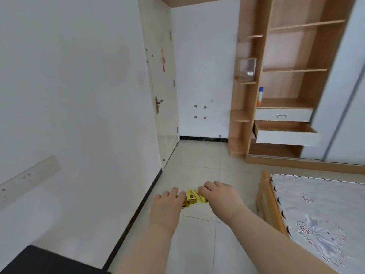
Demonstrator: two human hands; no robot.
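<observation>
Status entry: yellow packets are off the floor, held in the air just left of the near corner of the bed.

- Left grip: bare hand, back up, fingers curled onto the left edge of the bunch, holding it.
- Right grip: bare hand, back up, fingers curled over the right part of the bunch, holding it.
- The two grips are close together, with only the packets between them.

Progress (judgement): pick-up looks done, since nothing yellow lies loose on the floor beside the bed. The handling itself, whether gathering, folding or tearing apart, looks to be mid-way. No putting-down place is indicated. An open drawer stands well beyond the bed, but nothing links it to the packets.

Not resolved:
- Fingertips and thumbs of both grips sit under the hands, so the exact pinch points are unseen.
- Packet count is unclear, as is whether they form a joined strip or are separate.
- Print on the packets is blurred and unreadable.
- Bed is cut off at the frame edge on its far side.
- A dark object, far left of the bed, is cropped and cannot be identified.
</observation>
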